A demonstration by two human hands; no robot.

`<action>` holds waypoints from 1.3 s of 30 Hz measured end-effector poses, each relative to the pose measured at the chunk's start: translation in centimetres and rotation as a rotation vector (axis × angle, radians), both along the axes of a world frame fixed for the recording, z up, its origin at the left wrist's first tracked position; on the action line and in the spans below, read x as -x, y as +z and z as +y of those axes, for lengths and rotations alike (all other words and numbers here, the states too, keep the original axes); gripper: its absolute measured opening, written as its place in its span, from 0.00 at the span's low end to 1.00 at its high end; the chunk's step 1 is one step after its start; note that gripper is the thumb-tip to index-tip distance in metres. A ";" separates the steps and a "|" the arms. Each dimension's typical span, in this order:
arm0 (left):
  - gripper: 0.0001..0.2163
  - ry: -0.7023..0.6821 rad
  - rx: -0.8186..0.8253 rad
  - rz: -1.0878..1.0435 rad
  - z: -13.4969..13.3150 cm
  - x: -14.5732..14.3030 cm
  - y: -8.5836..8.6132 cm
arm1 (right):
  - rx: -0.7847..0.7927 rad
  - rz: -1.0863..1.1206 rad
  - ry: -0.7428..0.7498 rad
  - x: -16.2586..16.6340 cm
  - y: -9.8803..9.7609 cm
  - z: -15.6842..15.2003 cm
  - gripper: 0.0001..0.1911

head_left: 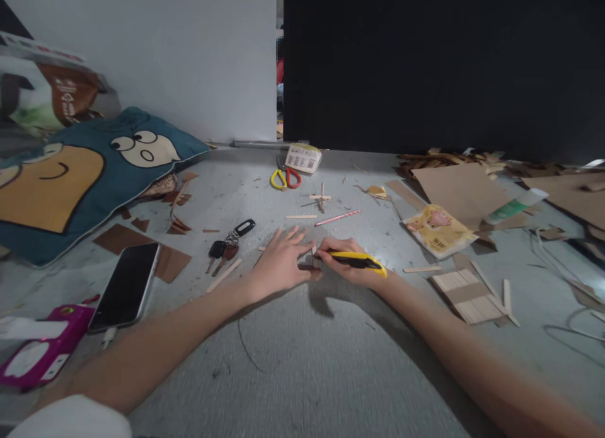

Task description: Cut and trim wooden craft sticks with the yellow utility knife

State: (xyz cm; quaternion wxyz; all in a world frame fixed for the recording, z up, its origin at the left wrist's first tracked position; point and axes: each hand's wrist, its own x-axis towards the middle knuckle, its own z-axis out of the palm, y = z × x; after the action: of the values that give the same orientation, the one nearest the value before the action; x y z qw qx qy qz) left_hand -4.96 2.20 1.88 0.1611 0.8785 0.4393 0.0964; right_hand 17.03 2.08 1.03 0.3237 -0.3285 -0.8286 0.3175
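Observation:
My right hand (347, 261) is closed around a yellow and black utility knife (359, 259), its tip pointing left toward my other hand. My left hand (281, 261) lies on the grey floor (293, 362) with fingers stretched out, pressing down on a small piece at the knife's tip (314, 254); that piece is mostly hidden and I cannot name it. The two hands touch at the thumbs.
A black phone (125, 285), keys (229, 244) and a wooden stick (224, 275) lie left. Scissors (285, 177), a pink pencil (337, 218) and loose sticks lie ahead. A glued stick panel (467, 294), cardboard sheets (458, 189) and a yellow packet (437, 229) lie right. A blue cushion (70, 179) is far left.

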 end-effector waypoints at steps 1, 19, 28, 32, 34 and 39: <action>0.35 0.018 -0.018 0.000 -0.3 -0.1 -0.1 | 0.003 -0.001 -0.009 0.0 0.0 0.0 0.14; 0.19 0.047 -0.275 -0.052 -2.6 -1.2 -1.2 | 0.085 0.054 -0.175 0.7 -1.0 -1.1 0.16; 0.21 0.019 -0.276 -0.017 -2.5 -1.6 -0.8 | 0.231 0.114 -0.295 1.0 -0.3 -1.2 0.18; 0.23 0.016 -0.294 -0.012 -2.4 -1.5 -1.1 | 0.501 0.264 -0.262 1.0 0.1 -0.2 0.19; 0.23 0.016 -0.298 -0.015 -2.3 -1.5 -1.2 | 0.602 0.304 -0.249 1.1 0.3 0.2 0.19; 0.24 0.024 -0.279 -0.020 -2.4 -1.6 -1.1 | 0.723 0.377 -0.261 1.1 0.2 0.5 0.19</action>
State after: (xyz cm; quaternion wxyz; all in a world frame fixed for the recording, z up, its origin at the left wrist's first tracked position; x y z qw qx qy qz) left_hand -3.39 -0.19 0.82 0.0405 0.8860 0.4306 0.1675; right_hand 15.91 2.56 1.25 0.3710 -0.4591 -0.5418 0.5984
